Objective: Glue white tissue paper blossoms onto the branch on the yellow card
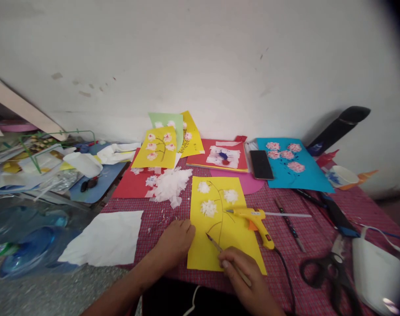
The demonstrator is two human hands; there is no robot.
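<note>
My right hand grips a thin paintbrush, its dark tip touching a brown painted stem on the yellow sheet. White paper flowers sit on that sheet's upper part, around the brown branches. At the sheet's left edge rests my left hand, its fingers curled in and their tips hidden; nothing shows in it. A yellow glue gun lies across the sheet's right side, a pale glue stick poking from its back.
Left of the sheet are a pile of white paper petals and a white paper. Finished flower pictures stand behind. On the right lie a phone, a blue flower picture, a pen, scissors and a cup.
</note>
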